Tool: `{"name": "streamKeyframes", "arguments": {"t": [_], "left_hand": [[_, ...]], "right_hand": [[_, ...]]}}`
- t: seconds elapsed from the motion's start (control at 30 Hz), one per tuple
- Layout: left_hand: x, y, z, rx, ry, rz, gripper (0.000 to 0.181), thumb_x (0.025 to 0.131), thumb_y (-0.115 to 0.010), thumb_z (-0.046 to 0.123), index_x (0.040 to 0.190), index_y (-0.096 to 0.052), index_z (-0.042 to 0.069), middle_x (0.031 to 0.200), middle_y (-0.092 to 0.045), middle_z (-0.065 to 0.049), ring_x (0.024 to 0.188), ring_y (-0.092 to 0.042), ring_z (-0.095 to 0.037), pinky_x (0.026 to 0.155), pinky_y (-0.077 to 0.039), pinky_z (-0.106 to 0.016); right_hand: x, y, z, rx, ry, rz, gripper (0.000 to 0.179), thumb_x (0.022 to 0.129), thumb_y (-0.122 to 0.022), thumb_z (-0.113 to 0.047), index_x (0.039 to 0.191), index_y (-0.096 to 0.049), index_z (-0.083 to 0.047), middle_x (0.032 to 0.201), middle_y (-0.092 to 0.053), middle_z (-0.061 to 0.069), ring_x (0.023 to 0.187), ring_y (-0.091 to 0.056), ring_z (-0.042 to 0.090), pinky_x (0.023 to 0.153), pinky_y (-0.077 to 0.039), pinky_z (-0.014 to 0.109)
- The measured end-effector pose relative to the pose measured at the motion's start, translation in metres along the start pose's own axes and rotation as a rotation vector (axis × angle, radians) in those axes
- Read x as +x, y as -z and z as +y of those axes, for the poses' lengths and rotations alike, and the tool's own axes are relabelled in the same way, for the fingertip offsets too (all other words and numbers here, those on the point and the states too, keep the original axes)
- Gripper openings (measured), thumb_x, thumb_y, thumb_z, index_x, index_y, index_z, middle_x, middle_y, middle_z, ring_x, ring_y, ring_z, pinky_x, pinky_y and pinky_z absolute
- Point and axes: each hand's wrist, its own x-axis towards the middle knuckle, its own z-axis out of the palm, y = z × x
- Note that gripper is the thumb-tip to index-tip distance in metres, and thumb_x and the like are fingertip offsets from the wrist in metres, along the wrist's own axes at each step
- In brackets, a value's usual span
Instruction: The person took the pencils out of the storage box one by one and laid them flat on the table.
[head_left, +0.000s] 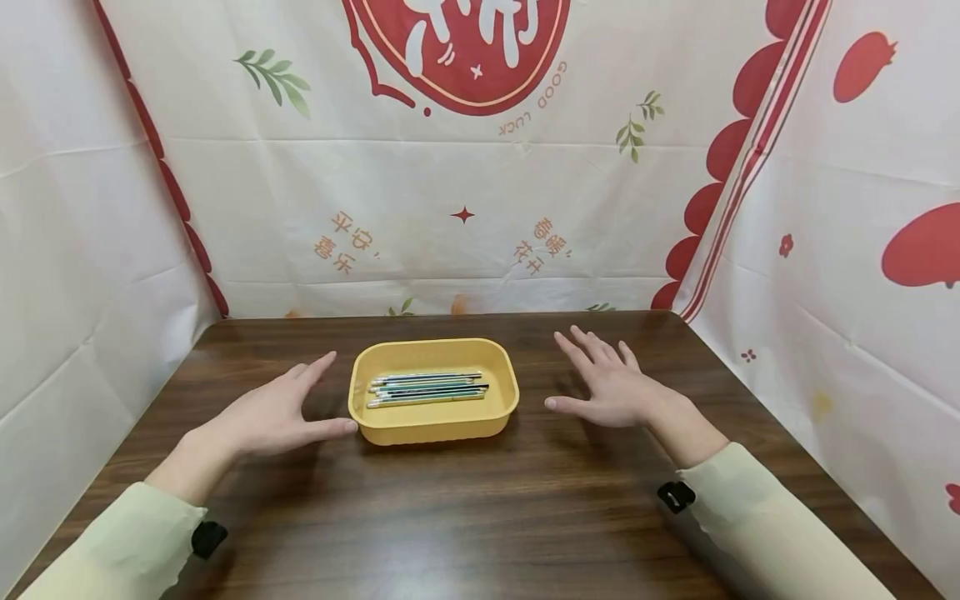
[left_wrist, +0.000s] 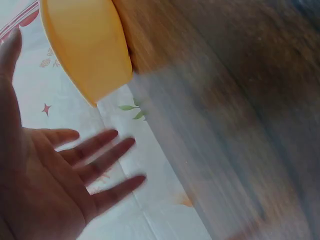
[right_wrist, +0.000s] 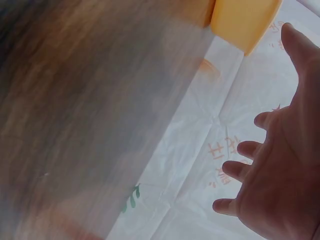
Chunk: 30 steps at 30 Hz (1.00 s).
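Note:
A yellow plastic basket [head_left: 435,429] stands on the dark wooden table, with several pencils [head_left: 427,388] lying side by side in it. My left hand [head_left: 273,412] is just left of the basket, fingers spread and thumb tip right at its front left corner. To the right of the basket, a little apart from it, is my right hand [head_left: 611,383], its fingers spread and nothing held. The left wrist view shows the left palm [left_wrist: 50,185] facing the basket wall [left_wrist: 90,50]. In the right wrist view the right palm [right_wrist: 285,165] lies below the basket's end [right_wrist: 245,22].
The dark wood-grain table [head_left: 450,517] runs back to a white printed cloth [head_left: 450,183] hanging behind it. Similar cloth walls stand at the left [head_left: 90,250] and right [head_left: 840,333]. Both sleeves have a small black device [head_left: 677,497] at the wrist.

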Motion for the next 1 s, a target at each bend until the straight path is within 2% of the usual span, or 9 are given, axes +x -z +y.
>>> {"name": "streamKeyframes", "arguments": {"t": [0.13, 0.3, 0.4, 0.5, 0.63, 0.8, 0.87, 0.93, 1.0], "left_hand": [[0.011, 0.000, 0.000, -0.144, -0.022, -0.084, 0.119, 0.092, -0.072, 0.079, 0.176, -0.020, 0.013, 0.145, -0.067, -0.015, 0.118, -0.072, -0.026, 0.099, -0.058, -0.053], [0.027, -0.008, 0.002, -0.265, -0.047, -0.207, 0.123, 0.095, -0.076, 0.067, 0.177, -0.005, 0.009, 0.131, -0.069, -0.005, 0.102, -0.068, -0.013, 0.092, -0.054, -0.038], [0.034, -0.013, 0.003, -0.272, -0.054, -0.227, 0.129, 0.094, -0.077, 0.068, 0.177, 0.002, 0.009, 0.129, -0.069, -0.005, 0.106, -0.066, -0.015, 0.096, -0.052, -0.040], [0.039, -0.016, 0.006, -0.251, -0.043, -0.233, 0.134, 0.092, -0.077, 0.072, 0.177, 0.006, 0.011, 0.145, -0.065, -0.017, 0.120, -0.066, -0.024, 0.106, -0.053, -0.050], [0.044, -0.018, 0.009, -0.234, -0.026, -0.258, 0.138, 0.090, -0.075, 0.077, 0.176, 0.011, 0.011, 0.168, -0.044, -0.032, 0.142, -0.059, -0.038, 0.118, -0.046, -0.063], [0.045, -0.018, 0.011, -0.234, -0.009, -0.272, 0.138, 0.090, -0.074, 0.077, 0.176, 0.012, 0.012, 0.172, -0.037, -0.034, 0.148, -0.055, -0.043, 0.120, -0.044, -0.064], [0.045, -0.018, 0.011, -0.244, 0.001, -0.275, 0.137, 0.091, -0.073, 0.077, 0.176, 0.012, 0.013, 0.167, -0.044, -0.033, 0.138, -0.063, -0.041, 0.115, -0.049, -0.062], [0.046, -0.018, 0.012, -0.264, 0.018, -0.283, 0.135, 0.092, -0.073, 0.077, 0.176, 0.013, 0.015, 0.152, -0.059, -0.031, 0.118, -0.072, -0.036, 0.104, -0.056, -0.055], [0.047, -0.018, 0.013, -0.288, 0.033, -0.297, 0.134, 0.093, -0.073, 0.076, 0.176, 0.015, 0.018, 0.133, -0.069, -0.025, 0.095, -0.074, -0.028, 0.089, -0.060, -0.046]], "right_hand": [[0.000, 0.001, -0.001, 0.000, 0.013, 0.022, 0.111, 0.097, -0.061, -0.080, 0.179, -0.012, -0.024, 0.185, -0.012, 0.018, 0.166, -0.022, 0.051, 0.126, -0.007, 0.082], [0.001, 0.001, -0.004, -0.007, 0.026, 0.030, 0.110, 0.098, -0.062, -0.079, 0.178, -0.014, -0.021, 0.183, -0.016, 0.020, 0.163, -0.028, 0.052, 0.126, -0.011, 0.082], [0.000, -0.002, -0.006, -0.009, 0.030, 0.027, 0.110, 0.098, -0.062, -0.078, 0.178, -0.015, -0.020, 0.183, -0.018, 0.020, 0.162, -0.031, 0.053, 0.125, -0.012, 0.082], [0.000, -0.005, -0.006, -0.007, 0.032, 0.028, 0.110, 0.098, -0.062, -0.078, 0.178, -0.015, -0.020, 0.183, -0.018, 0.020, 0.161, -0.032, 0.054, 0.125, -0.012, 0.082], [0.001, -0.006, -0.005, -0.005, 0.027, 0.026, 0.111, 0.098, -0.063, -0.078, 0.178, -0.013, -0.020, 0.183, -0.017, 0.020, 0.162, -0.031, 0.053, 0.126, -0.011, 0.082], [0.003, -0.005, -0.005, -0.010, 0.026, 0.023, 0.113, 0.098, -0.062, -0.079, 0.179, -0.011, -0.020, 0.183, -0.016, 0.019, 0.161, -0.032, 0.054, 0.125, -0.011, 0.082], [0.003, -0.005, -0.005, -0.010, 0.025, 0.022, 0.114, 0.097, -0.063, -0.079, 0.179, -0.010, -0.020, 0.184, -0.016, 0.019, 0.161, -0.032, 0.054, 0.126, -0.011, 0.081], [0.004, -0.006, -0.005, -0.013, 0.027, 0.024, 0.114, 0.097, -0.063, -0.079, 0.179, -0.011, -0.020, 0.183, -0.017, 0.019, 0.160, -0.033, 0.054, 0.126, -0.012, 0.081], [0.004, -0.006, -0.006, -0.013, 0.029, 0.026, 0.114, 0.097, -0.063, -0.080, 0.178, -0.011, -0.019, 0.183, -0.017, 0.020, 0.160, -0.034, 0.055, 0.126, -0.012, 0.081]]}}
